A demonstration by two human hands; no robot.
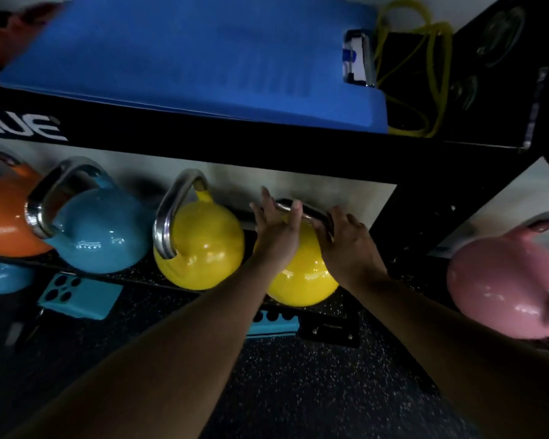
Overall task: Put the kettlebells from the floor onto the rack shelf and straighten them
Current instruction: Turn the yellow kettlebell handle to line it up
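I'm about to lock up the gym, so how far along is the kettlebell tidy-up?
Orange, blue and one yellow kettlebell already sit on the shelf. Both the left hand and right hand are on the second yellow kettlebell, straightening it. Another blue one lower left may remain.

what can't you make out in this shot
Head view:
- Right yellow kettlebell: top and handle middle covered by left hand and right hand.
- Orange kettlebell: cut off by left edge.
- Pink kettlebell: cut off by right edge.
- Rack lettering: cropped, unreadable.
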